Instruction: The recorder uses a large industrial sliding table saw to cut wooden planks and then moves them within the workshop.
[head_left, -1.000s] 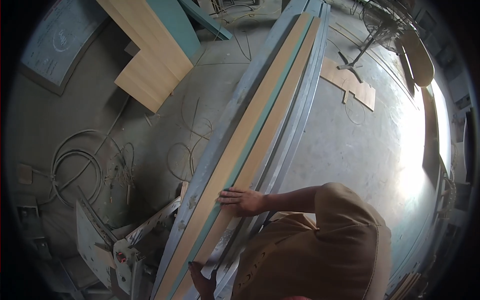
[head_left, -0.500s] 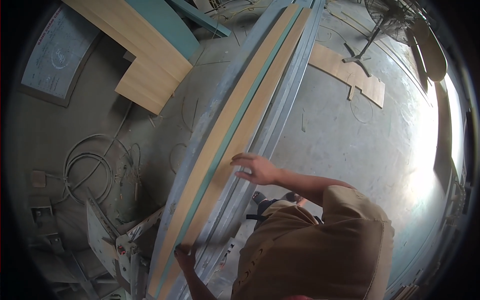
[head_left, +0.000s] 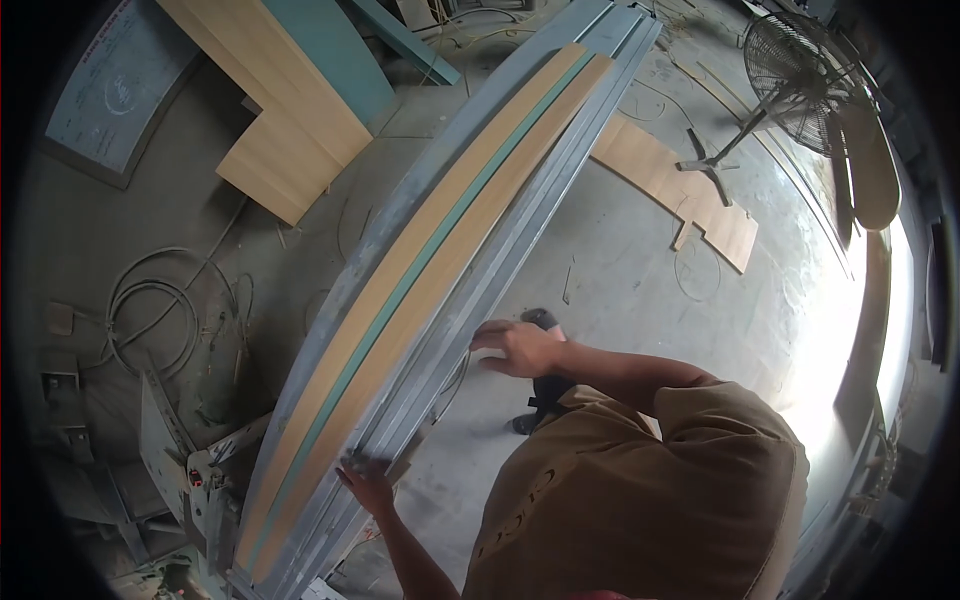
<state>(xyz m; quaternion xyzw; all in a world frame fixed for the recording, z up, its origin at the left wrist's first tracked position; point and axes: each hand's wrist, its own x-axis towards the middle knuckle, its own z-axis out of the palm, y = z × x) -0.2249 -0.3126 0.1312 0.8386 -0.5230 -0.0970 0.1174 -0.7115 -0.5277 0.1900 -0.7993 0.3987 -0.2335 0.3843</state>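
Observation:
A long wood-grained board (head_left: 435, 275) with a teal stripe along its middle lies lengthwise on a grey metal machine bed (head_left: 330, 285). Ridged metal rails (head_left: 560, 185) run beside the board on my side. Over the rails' near edge is my right hand (head_left: 520, 347), its fingers stretched toward the bed and apart, with nothing in them. My left hand (head_left: 370, 487) is lower down, at the board's near edge close to its bottom end. Its fingers look spread, partly dark and blurred; whether they touch the board I cannot tell.
On the far left floor are a wood-grained panel (head_left: 300, 150), a coiled cable (head_left: 150, 310) and a metal machine frame (head_left: 185, 470). To the right, a cut wood-grained sheet (head_left: 670, 185) lies under a standing fan (head_left: 800, 80). Thin strips lie along the floor.
My view has turned, and the bed appears more slanted. My right hand has moved off the board to the rail edge. My left hand has shifted from the teal stripe to the near edge.

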